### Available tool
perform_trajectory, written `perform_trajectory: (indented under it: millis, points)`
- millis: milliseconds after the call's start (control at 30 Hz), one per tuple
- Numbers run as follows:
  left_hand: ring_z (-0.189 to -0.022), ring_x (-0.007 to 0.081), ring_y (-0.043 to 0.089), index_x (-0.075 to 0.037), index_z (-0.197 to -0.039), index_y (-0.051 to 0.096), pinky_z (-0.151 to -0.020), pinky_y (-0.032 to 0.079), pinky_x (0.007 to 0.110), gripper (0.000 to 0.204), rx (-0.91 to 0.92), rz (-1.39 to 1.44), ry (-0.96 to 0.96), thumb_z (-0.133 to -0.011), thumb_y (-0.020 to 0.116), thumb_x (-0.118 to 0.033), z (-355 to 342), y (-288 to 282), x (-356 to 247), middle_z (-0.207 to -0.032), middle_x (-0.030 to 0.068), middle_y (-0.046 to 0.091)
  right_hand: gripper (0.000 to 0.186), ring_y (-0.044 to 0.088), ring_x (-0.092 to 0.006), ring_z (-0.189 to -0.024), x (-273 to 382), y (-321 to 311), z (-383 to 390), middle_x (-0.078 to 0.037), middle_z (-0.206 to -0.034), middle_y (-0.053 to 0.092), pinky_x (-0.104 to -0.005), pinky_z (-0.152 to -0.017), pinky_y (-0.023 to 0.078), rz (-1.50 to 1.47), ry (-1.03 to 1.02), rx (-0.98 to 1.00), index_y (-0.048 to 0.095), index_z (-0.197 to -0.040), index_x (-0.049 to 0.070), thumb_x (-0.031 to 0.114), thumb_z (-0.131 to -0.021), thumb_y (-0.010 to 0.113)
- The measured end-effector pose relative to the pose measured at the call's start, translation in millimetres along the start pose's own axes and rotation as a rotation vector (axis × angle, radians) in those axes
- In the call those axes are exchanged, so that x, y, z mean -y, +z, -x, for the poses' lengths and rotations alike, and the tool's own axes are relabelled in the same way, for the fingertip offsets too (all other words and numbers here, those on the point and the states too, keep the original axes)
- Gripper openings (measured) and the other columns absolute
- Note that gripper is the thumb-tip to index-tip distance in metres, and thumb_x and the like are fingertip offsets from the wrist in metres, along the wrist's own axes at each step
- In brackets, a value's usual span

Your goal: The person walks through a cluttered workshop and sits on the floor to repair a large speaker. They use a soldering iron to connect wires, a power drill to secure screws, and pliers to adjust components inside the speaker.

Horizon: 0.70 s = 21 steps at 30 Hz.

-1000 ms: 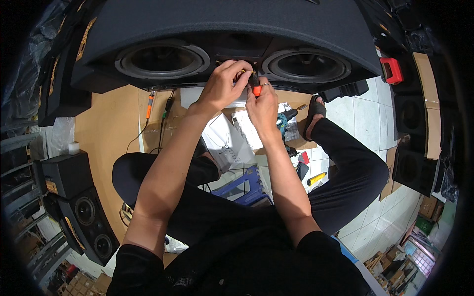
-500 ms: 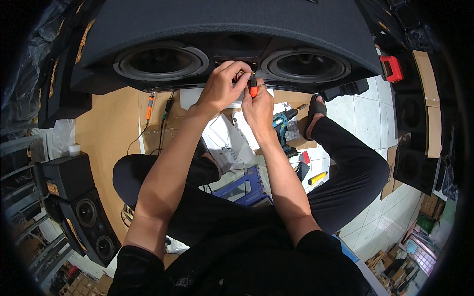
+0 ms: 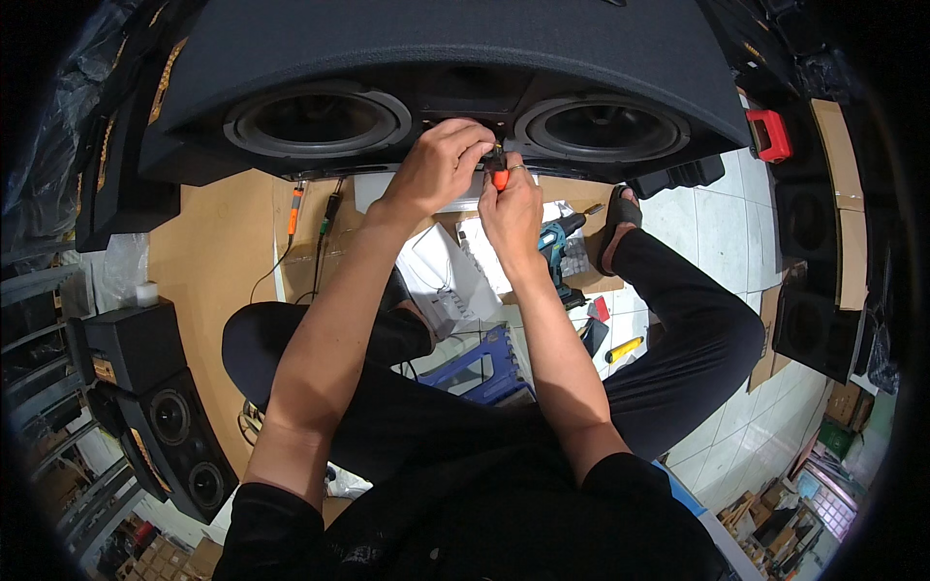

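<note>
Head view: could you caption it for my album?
Both hands, left hand and right hand, grip an orange-handled tool against a black twin-speaker cabinet.

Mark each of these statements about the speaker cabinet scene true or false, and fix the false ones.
1. Both hands meet at the front of the black speaker cabinet, between its two round speakers. True.
2. The right hand holds an orange-handled tool. True.
3. The left hand rests on the floor. False: it is raised at the cabinet, next to the right hand.
4. A teal cordless drill lies on the floor below the hands. True.
5. The plastic stool under the arms is red. False: it is blue.
</note>
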<state>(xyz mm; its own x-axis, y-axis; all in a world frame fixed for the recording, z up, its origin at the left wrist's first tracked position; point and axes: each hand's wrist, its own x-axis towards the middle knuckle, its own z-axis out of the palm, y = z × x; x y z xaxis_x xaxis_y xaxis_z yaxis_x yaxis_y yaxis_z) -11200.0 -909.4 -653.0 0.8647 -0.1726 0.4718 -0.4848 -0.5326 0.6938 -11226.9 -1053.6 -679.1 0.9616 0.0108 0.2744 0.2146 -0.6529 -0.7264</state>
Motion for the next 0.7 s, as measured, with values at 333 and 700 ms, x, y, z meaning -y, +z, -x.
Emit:
perform_trajectory:
  millis: [333,700]
  points:
    - [-0.066,0.0190,0.052,0.001,-0.100,0.061,-0.065,0.047,0.033,0.031,0.068,0.050,0.086,-0.080,0.080,-0.016,-5.8,-3.4,3.5,-0.079,0.0101,0.059,0.016,0.055,-0.0183,-0.064,-23.1,13.2,-0.7,-0.007,-0.071,0.061,-0.0319,-0.060,0.045,-0.483,0.242,0.192,0.062,-0.099,0.001,0.016,-0.096,0.066]
    - [-0.065,0.0184,0.046,0.002,-0.091,0.060,-0.065,0.044,0.034,0.035,0.288,0.117,-0.279,-0.075,0.082,-0.020,-15.9,-10.2,9.3,-0.071,0.0072,0.050,0.013,0.048,-0.0049,-0.062,-8.2,16.0,7.2,0.004,-0.072,0.056,-0.0220,-0.057,0.040,-1.053,0.663,0.341,0.063,-0.097,0.009,0.019,-0.095,0.070]
